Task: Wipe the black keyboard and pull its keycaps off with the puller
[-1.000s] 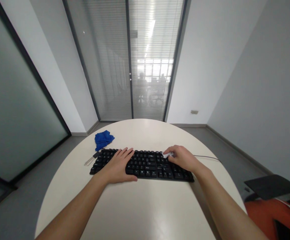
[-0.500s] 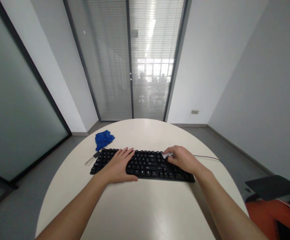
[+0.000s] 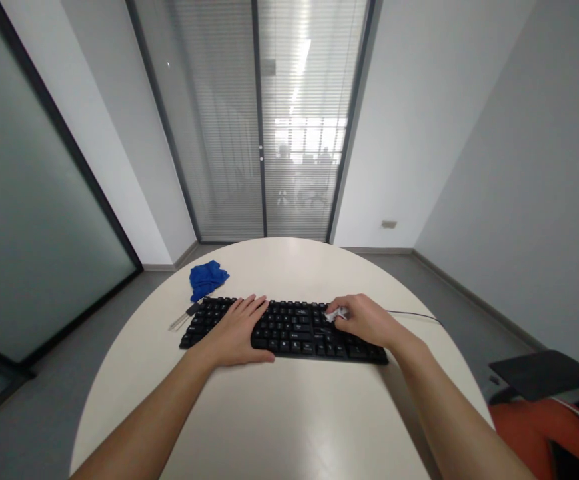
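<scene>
A black keyboard (image 3: 289,330) lies across the table in front of me. My left hand (image 3: 236,333) rests flat over its left part, fingers stretched towards the far edge and the thumb along the near edge. Over the right part of the keys, my right hand (image 3: 362,319) is closed on a small crumpled white wipe (image 3: 336,314). Its fingertips pinch the wipe against the keys; whether it is paper or cloth I cannot tell. A crumpled blue cloth (image 3: 208,279) lies beyond the keyboard's left corner.
A small tool with a dark handle and thin metal prongs (image 3: 184,317) lies left of the keyboard. The keyboard's cable (image 3: 414,313) runs right over the round white table (image 3: 289,413). An orange chair (image 3: 524,433) with a dark part stands at the lower right.
My right hand has shifted very slightly nearer to me with the white wipe, which shows a little more between its fingers. The left hand stays put on the keyboard.
</scene>
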Available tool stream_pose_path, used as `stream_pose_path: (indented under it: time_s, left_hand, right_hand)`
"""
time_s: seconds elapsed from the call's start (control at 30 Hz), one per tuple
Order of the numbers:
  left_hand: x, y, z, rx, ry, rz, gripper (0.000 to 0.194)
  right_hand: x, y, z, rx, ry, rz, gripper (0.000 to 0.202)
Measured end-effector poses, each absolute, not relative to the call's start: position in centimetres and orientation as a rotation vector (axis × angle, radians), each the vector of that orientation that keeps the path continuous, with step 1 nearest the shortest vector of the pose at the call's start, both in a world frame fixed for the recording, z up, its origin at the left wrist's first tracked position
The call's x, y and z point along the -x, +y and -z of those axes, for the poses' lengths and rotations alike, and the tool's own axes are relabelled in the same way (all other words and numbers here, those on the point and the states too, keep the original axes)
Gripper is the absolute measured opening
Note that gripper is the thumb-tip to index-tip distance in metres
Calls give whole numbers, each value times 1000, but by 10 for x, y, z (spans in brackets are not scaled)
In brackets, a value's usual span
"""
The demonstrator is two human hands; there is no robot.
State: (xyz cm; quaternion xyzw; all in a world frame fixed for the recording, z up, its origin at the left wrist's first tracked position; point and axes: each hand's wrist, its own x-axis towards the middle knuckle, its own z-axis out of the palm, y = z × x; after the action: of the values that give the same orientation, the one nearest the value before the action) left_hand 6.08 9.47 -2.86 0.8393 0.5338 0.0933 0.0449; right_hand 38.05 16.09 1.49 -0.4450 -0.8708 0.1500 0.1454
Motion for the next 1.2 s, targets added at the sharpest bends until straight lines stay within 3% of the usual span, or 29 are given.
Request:
stream_pose_path:
  time_s: [0.9, 1.2]
  left_hand:
    - [-60, 96, 30, -2566, 1645, -284, 115]
    - [-63, 96, 33, -2571, 1676, -306, 115]
  right_hand:
    - [-382, 153, -20, 1281, -2542, -580, 25]
    - [-380, 174, 10, 1262, -2346, -220, 32]
